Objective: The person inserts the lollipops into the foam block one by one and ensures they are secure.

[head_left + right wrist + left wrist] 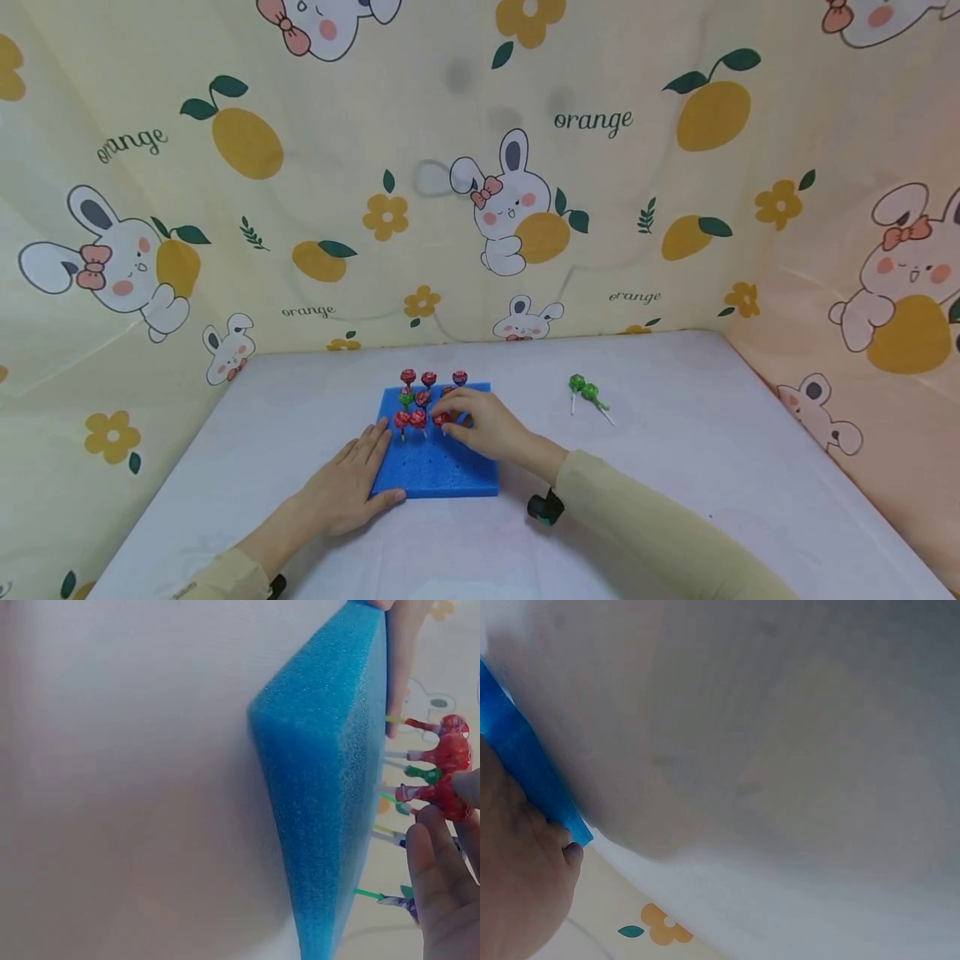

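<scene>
A blue foam block lies on the table with several wrapped lollipops standing on their sticks in its far half, mostly red ones and a green lollipop. My left hand rests along the block's left side, fingers straight, thumb by the near corner. Over the right half, my right hand pinches a red lollipop by its head between thumb and fingers. Its white stick meets the foam's top in the right wrist view. The right fingers partly hide the lollipops behind them.
Two green lollipops lie on the white table to the right of the block. A patterned cloth with rabbits and oranges walls in the back and sides. A dark wrist device hangs under the right sleeve.
</scene>
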{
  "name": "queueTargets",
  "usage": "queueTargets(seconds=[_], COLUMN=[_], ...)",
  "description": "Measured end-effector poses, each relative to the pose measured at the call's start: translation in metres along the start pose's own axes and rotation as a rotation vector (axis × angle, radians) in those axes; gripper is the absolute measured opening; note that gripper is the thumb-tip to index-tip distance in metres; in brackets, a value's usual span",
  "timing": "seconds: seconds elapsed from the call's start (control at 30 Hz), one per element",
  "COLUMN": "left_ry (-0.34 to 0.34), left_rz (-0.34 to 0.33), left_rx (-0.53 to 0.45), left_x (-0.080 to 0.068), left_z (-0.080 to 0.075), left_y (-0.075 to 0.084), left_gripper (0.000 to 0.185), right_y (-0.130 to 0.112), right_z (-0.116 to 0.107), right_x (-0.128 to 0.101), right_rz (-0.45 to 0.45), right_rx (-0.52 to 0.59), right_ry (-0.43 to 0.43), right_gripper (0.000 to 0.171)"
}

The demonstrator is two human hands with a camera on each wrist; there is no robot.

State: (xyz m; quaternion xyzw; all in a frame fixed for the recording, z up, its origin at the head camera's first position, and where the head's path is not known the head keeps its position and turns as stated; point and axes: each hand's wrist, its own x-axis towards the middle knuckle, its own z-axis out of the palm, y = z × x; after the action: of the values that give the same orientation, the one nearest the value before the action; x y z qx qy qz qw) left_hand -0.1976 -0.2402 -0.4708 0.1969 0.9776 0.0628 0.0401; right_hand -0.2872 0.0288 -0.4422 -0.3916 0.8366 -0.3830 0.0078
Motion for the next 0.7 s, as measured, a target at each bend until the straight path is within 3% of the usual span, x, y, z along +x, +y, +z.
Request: queueTargets(seconds=[0.7], left_ry=[0.013], left_rz=[0.006], left_rx=[0.007], left_x=[0.0014], left_z=[0.0025], left_y=[0.0001], left_gripper=[0.100], right_y=[0.0015], right_z=[-0.0046], right_x=[-0.0093], right_rz=[-0.007], right_rx=[0.023], right_ry=[0.035], right_gripper=[0.030])
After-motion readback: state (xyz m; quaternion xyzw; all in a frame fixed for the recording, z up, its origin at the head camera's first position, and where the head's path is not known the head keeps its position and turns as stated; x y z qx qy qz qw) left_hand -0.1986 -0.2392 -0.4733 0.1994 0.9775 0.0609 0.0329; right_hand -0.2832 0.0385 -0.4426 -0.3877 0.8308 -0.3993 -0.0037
